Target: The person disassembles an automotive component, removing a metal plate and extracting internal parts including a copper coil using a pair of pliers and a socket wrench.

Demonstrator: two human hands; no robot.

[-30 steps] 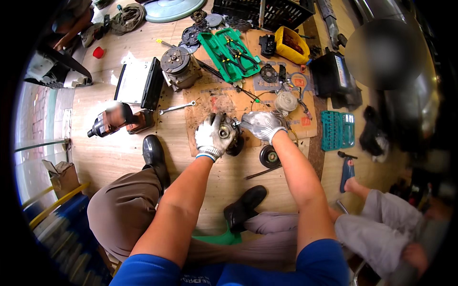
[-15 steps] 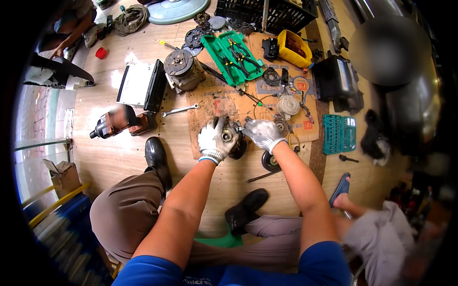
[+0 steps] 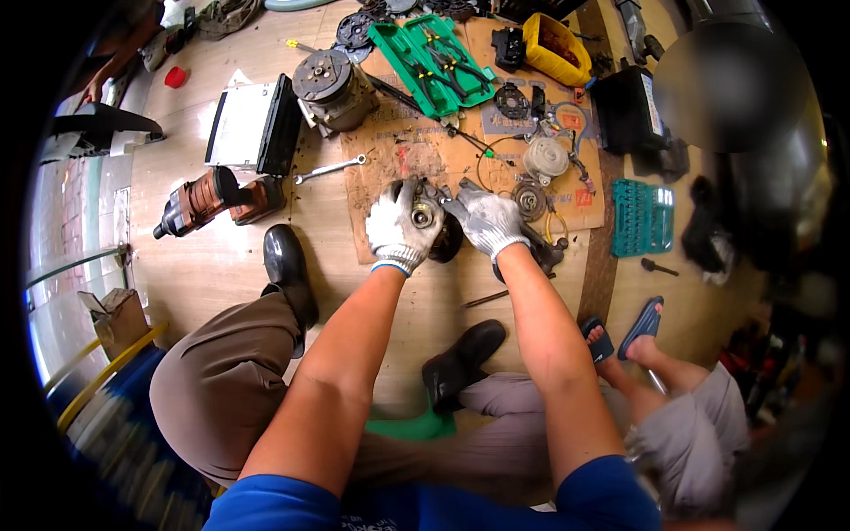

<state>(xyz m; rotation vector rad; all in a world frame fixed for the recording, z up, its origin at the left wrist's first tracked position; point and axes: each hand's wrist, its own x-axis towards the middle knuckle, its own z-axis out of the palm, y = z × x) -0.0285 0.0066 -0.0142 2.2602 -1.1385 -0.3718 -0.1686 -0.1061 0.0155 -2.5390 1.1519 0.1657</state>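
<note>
My left hand (image 3: 403,221), in a whitish knit glove, is closed round a dark metal part (image 3: 441,235) with a round bored hub, resting over the cardboard sheet (image 3: 385,155). My right hand (image 3: 485,221), also gloved, is closed at that part's right side, its fingertips on something small that I cannot make out. Just beyond my right hand lie a ringed metal disc (image 3: 529,202), a round pale housing (image 3: 545,157) and cables. A combination wrench (image 3: 328,169) lies to the left, and a thin rod (image 3: 487,298) lies nearer me.
An impact driver (image 3: 195,203), white-topped box (image 3: 239,128), compressor (image 3: 328,93), green plier case (image 3: 429,66), yellow container (image 3: 553,49), black battery (image 3: 624,111) and teal socket case (image 3: 642,219) surround me. A co-worker's sandaled feet (image 3: 642,332) are at right, another person (image 3: 106,62) at upper left.
The scene sits higher in the picture. My right hand's fingers have shifted slightly on the part. The co-worker's feet at the right have moved, and both sandals now show.
</note>
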